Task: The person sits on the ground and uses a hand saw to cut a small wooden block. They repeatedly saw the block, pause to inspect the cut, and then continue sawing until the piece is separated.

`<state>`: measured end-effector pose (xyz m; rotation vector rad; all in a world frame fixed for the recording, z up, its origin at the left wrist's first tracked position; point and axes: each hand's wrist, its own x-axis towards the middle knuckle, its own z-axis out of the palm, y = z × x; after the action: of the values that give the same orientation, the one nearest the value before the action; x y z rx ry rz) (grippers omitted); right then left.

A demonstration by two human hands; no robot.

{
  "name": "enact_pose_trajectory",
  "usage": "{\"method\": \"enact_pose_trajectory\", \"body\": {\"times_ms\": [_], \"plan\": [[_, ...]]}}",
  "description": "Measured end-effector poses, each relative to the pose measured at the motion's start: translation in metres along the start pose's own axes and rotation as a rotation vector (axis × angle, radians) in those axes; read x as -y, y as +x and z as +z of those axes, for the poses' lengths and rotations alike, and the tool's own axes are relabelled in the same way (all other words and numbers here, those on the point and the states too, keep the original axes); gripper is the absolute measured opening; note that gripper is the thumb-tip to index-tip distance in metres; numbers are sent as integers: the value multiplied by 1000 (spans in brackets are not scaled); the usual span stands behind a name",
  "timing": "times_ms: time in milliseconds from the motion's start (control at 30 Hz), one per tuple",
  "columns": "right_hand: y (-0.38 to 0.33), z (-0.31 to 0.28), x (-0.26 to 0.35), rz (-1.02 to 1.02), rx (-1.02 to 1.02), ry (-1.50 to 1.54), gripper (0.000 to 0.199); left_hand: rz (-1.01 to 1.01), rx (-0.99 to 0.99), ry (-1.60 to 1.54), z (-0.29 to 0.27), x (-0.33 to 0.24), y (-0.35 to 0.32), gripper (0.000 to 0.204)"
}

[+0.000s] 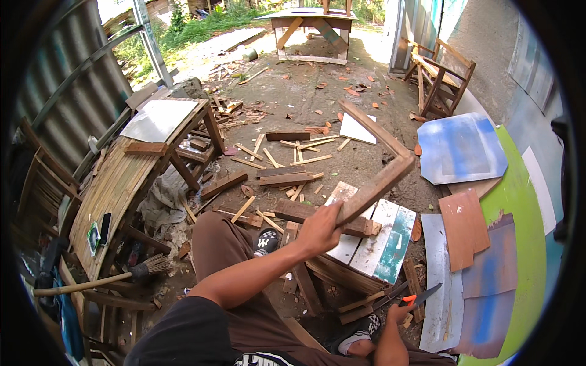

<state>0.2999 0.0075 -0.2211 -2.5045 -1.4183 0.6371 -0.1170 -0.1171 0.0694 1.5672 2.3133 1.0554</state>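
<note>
Left hand (318, 227) clenches one end of an L-shaped frame (379, 163) of two rough brown battens, lifted above a block (372, 235) topped with painted white and teal planks. Right hand (397, 312) grips the orange handle of a dark-bladed saw (422, 296) just beside the block's near corner. Splintered offcuts (287, 160) litter the dirt beyond; a straw brush (101, 279) lies by the slatted bench (119, 183).
</note>
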Motion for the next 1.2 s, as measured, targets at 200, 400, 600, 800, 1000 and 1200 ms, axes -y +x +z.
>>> {"method": "enact_pose_trajectory", "body": {"times_ms": [200, 400, 600, 800, 1000, 1200], "plan": [[25, 27, 3, -73, -194, 265, 82, -178, -328, 244, -62, 128, -9, 67], [63, 1, 52, -26, -494, 490, 56, -596, -364, 202, -49, 225, -57, 66], [36, -92, 169, -415, -791, 632, 55, -852, -193, 141, -2, 282, -93, 58], [-103, -187, 245, -775, -346, 1052, 52, -898, 83, 109, 39, 302, -102, 52], [-233, -191, 197, -734, 8, 1133, 58, -796, 289, 85, 88, 329, -96, 61], [-275, -196, 135, -671, 227, 1054, 75, -1064, -15, -91, 96, 328, -73, 34]]}}
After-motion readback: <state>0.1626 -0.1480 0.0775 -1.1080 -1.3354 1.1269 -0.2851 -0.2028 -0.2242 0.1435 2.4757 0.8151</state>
